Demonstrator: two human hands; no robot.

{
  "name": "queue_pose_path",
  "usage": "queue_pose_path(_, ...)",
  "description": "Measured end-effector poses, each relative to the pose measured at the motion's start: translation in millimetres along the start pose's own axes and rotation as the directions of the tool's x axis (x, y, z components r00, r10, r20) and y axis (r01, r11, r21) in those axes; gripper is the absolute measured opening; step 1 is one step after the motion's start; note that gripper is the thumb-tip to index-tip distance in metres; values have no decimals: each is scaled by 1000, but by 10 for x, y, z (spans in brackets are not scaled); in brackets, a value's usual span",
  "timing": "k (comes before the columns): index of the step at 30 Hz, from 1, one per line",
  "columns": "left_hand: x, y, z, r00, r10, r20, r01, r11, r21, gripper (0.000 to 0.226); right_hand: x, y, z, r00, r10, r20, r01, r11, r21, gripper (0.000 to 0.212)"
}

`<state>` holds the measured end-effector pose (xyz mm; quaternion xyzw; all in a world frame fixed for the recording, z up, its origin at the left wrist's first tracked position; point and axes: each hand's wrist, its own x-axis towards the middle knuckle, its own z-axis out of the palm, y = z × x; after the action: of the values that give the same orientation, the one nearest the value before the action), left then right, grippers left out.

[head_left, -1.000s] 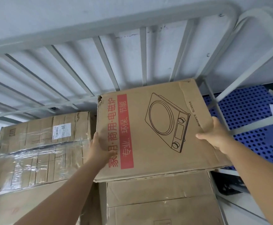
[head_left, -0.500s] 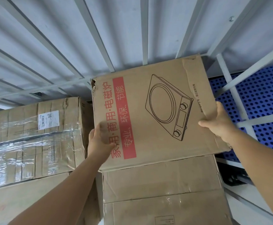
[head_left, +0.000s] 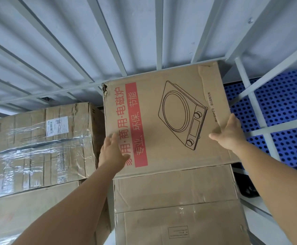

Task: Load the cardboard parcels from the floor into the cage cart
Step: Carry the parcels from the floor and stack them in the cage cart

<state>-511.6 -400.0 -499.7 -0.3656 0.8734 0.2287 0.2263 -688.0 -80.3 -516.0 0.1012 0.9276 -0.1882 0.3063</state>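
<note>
A flat cardboard parcel, printed with a cooktop drawing and a red stripe of text, lies on top of a stack inside the cage cart, its far edge against the grey back bars. My left hand lies on its near left part, fingers straight on the top face. My right hand is at its right edge, thumb spread over the top and fingers stretched along the edge.
Below it are two plain cardboard boxes, stacked. To the left stands a film-wrapped box with a white label, on another carton. Grey side bars of the cart rise on the right, with a blue perforated pallet behind them.
The parcel has slid farther back onto the stack, up to the back bars. My left hand went from holding the left edge to lying flat on top; my right hand's fingers straightened.
</note>
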Motion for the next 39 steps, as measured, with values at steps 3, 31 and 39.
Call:
queue_pose_path(3, -219, 80, -97, 994, 109, -4, -107, 985, 134, 91, -362, -74, -39, 994, -113, 13, 113, 974, -195, 111)
queue_pose_path(31, -3657, 34, -1169, 588, 805, 79, -768, 526, 365, 81, -5057, 447, -409, 955, -135, -265, 55, 956, -288, 96)
queue_pose_path(39, -4850, -82, -1120, 304, 937, 174, -892, 216, 397, 80, -6469, 1020, -260, 880, 57, -471, -116, 988, -98, 92)
